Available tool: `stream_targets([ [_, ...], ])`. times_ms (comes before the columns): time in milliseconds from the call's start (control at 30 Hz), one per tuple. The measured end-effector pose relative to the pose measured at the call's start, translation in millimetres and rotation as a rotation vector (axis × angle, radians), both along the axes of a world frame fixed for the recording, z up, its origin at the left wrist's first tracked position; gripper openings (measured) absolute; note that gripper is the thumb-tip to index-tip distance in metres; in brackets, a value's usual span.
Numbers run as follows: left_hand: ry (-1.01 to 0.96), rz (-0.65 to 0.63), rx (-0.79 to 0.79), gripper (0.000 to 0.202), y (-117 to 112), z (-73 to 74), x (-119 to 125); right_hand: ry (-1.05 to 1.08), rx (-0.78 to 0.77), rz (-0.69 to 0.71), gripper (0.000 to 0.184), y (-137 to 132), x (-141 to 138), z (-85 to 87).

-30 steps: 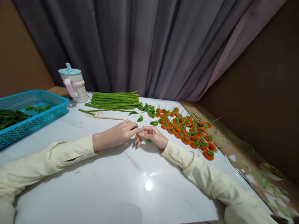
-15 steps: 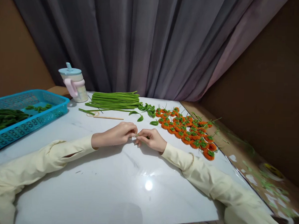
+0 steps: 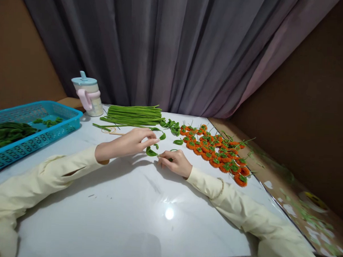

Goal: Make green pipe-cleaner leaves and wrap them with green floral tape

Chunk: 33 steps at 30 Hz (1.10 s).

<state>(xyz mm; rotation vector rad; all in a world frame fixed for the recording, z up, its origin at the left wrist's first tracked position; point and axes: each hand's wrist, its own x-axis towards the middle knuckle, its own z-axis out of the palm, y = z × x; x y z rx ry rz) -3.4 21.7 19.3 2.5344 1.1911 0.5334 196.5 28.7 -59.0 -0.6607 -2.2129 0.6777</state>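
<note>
My right hand pinches the stem end of a small green fuzzy leaf, apparently bent pipe cleaner. The leaf points left, just above the white table. My left hand is above and left of it, thumb and fingers apart, with its fingertips close to loose green leaves lying behind. Another single leaf rests a little behind my right hand. Farther back is a small heap of the same leaves. Some fingers of my right hand are curled out of sight.
At the back lies a bundle of green pipe cleaners. Several orange fuzzy pieces with green tops cover the right side. A blue basket holds green pieces at left, near a lidded cup. A wooden stick lies partly behind my left hand.
My hands were together over the piece; my left hand has moved off it and its fingers have opened. The green leaf now shows in my right hand. The view has shifted slightly.
</note>
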Motion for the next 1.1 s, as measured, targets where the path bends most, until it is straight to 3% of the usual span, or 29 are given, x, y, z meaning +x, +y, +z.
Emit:
stream_targets([
  [67, 0.113, -0.100, 0.365, 0.030, -9, 1.6, 1, 0.027, -0.214, 0.012, 0.024, -2, -1, 4.2],
  [167, 0.341, -0.252, 0.628, 0.015, -16, -8.6, 6, 0.153, -0.503, 0.122, 0.026, -1, -2, 6.0],
  [300, 0.403, -0.317, 0.742, 0.021, -9, -28.4, 9, 0.291, -0.732, 0.227, 0.031, 3, -2, 5.5],
  [467, 0.276, -0.323, 0.623, 0.023, 2, -32.5, 4, 0.296, -0.726, 0.247, 0.030, 5, -2, 4.5],
  [567, 0.252, -0.296, 0.504, 0.014, 3, -26.0, 0, 0.271, -0.570, 0.182, 0.026, 2, -2, 3.5],
  [700, 0.264, -0.341, 0.379, 0.017, 1, -16.1, -3, 0.129, -0.103, 0.013, 0.021, -3, -1, 3.4],
  [800, 0.275, -0.354, 0.373, 0.016, -1, -13.5, -2, 0.101, 0.161, -0.020, 0.017, -5, -1, 1.0],
  [1100, 0.284, -0.296, 0.400, 0.020, -10, -6.9, 0, -0.044, 0.691, -0.044, 0.018, 2, 1, -9.1],
])
